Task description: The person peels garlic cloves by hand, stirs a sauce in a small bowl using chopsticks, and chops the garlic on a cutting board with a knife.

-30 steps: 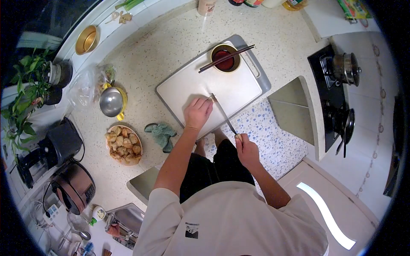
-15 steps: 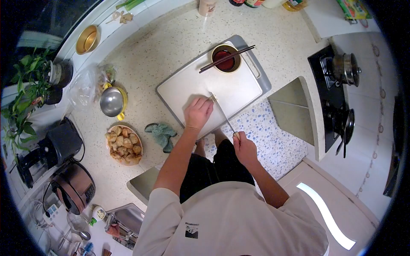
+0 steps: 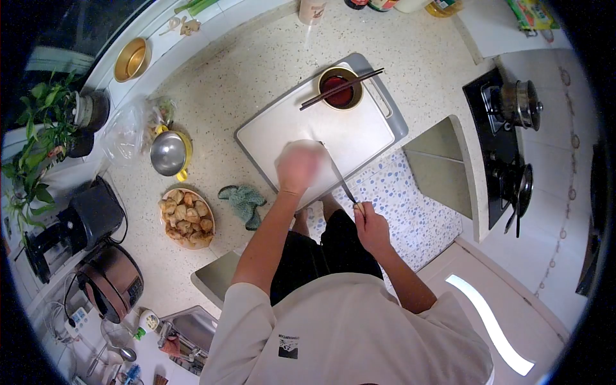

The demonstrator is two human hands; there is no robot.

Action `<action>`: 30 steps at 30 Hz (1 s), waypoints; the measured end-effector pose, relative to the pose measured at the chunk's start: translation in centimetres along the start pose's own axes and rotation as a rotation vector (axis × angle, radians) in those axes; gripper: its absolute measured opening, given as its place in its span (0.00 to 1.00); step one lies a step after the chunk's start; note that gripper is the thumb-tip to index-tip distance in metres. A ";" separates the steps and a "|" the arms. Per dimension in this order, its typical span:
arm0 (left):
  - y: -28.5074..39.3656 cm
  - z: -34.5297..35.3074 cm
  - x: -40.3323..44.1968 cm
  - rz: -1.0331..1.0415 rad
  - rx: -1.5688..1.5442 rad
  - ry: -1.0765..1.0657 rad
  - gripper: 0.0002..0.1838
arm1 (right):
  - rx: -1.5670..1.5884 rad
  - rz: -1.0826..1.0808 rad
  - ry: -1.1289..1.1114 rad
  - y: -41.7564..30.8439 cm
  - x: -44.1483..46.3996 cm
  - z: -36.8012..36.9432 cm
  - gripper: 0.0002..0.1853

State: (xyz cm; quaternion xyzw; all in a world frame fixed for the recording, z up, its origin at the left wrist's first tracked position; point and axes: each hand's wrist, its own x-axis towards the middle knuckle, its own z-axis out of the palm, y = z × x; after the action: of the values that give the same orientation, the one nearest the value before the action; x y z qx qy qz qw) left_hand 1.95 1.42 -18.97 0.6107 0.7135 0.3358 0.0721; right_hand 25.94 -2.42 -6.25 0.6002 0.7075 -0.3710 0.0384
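Note:
My right hand (image 3: pixel 373 228) is closed around the handle of a knife (image 3: pixel 341 177). The blade slants up and left over the near edge of the white cutting board (image 3: pixel 269 128), its tip beside my left hand (image 3: pixel 300 168). That hand is over the board, with its fingers smeared, so I cannot see whether they hold anything. Farther up the board stands a bowl (image 3: pixel 322 85) of dark red-brown liquid. A pair of dark chopsticks (image 3: pixel 312 101) lies across its rim.
On the counter, left of the board, are a crumpled green cloth (image 3: pixel 242 204), a bowl of browned chunks (image 3: pixel 186 218) and a yellow-handled metal bowl (image 3: pixel 168 154). A rice cooker (image 3: pixel 115 282) stands lower left. At right, a lidded pot (image 3: pixel 521 104) sits on the stove (image 3: pixel 491 147).
The knife and my right hand have shifted slightly down and right. My left hand's fingers, distinct before, are now blurred. The bowl and chopsticks have stayed in place.

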 end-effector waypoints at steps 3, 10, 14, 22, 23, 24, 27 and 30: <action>1.5 -1.8 1.1 0.040 -0.088 0.102 0.03 | -0.008 -0.007 0.001 0.2 0.1 0.3 0.16; 1.5 -2.0 1.2 0.040 -0.074 0.090 0.04 | -0.051 0.023 -0.028 0.0 1.2 1.0 0.17; 1.3 -1.8 1.1 0.050 -0.082 0.104 0.05 | -0.089 -0.011 0.007 -0.3 1.7 1.2 0.14; 1.0 -1.6 0.8 0.001 -0.114 0.100 0.06 | -0.023 0.001 0.010 -0.6 1.3 0.3 0.17; 0.9 -1.6 0.8 0.013 -0.114 0.100 0.06 | -0.024 0.004 0.007 -0.6 1.2 0.2 0.17; 0.5 -1.2 0.5 -0.007 -0.086 0.053 0.06 | -0.025 0.008 0.003 -0.7 1.0 0.0 0.17; -0.7 0.2 -0.3 -0.036 -0.028 -0.025 0.05 | -0.019 -0.001 0.004 -0.9 0.6 -0.5 0.17; -0.7 0.1 -0.2 -0.018 -0.030 0.000 0.05 | -0.019 -0.011 0.005 -0.6 0.5 -0.4 0.17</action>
State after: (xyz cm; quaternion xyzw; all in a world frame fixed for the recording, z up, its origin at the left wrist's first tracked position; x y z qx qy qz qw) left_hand 1.52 1.30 -19.50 0.6030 0.7139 0.3459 0.0843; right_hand 25.42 -1.79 -5.93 0.5968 0.7145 -0.3629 0.0400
